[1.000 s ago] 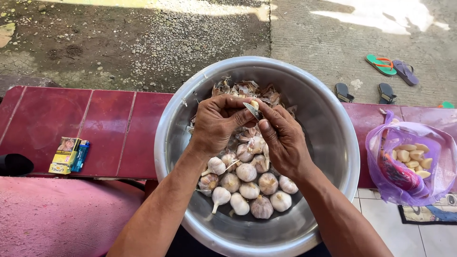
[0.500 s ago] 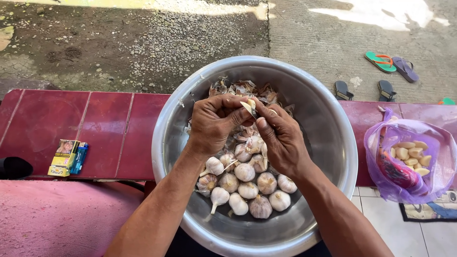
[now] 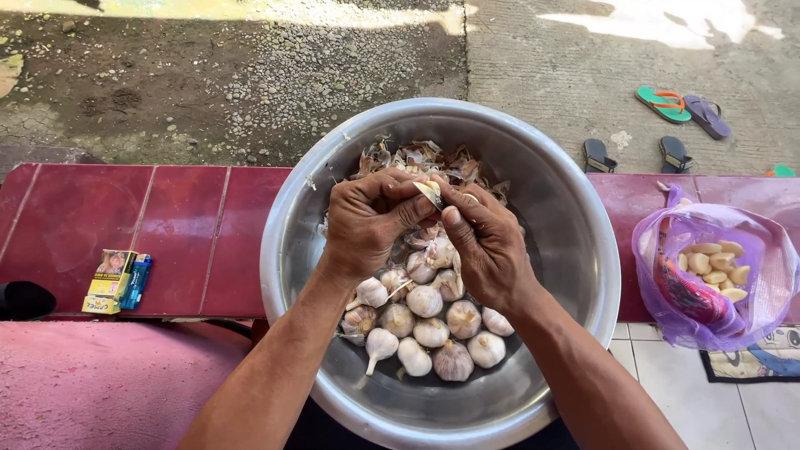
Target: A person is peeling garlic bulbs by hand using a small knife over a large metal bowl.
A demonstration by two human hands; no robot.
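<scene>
Both hands were up over the middle of the bowl (image 3: 287,250), pinched together on one garlic clove (image 3: 432,192). Left hand (image 3: 367,221) was curled nearly closed, thumb and forefinger clamped on the clove from the 9 o'clock side. Right hand (image 3: 487,242) was also mostly closed, thumb tip pressed right against the clove from 3 o'clock, like it was working the skin.

The clove looked pale, cream-white, with a bit of papery skin sticking off it. I'd guess it was light and firm, but the loose skin would be slick and flaky, so pinching the solid body by its sides looked like the sensible grip, not the peel. Squeeze too hard and it would probably bruise or pop out.

Below the hands, toward 6 o'clock in the bowl, sat a heap of whole bulbs (image 3: 429,329), whitish with purple-brown streaks and short dry stems. At 12 o'clock inside the bowl there was a pile of dry peels (image 3: 417,157), brownish and crumpled.

The bowl was shiny steel, sitting in front of a red tiled surface (image 3: 125,217). Out at 3 o'clock a purple plastic bag (image 3: 667,242) held peeled cloves (image 3: 712,262), yellowish and smooth. At 9 o'clock a small yellow box (image 3: 106,282) and a blue lighter (image 3: 137,279) lay on the surface. Some sandals (image 3: 679,108) were on the concrete at about 1 o'clock.
</scene>
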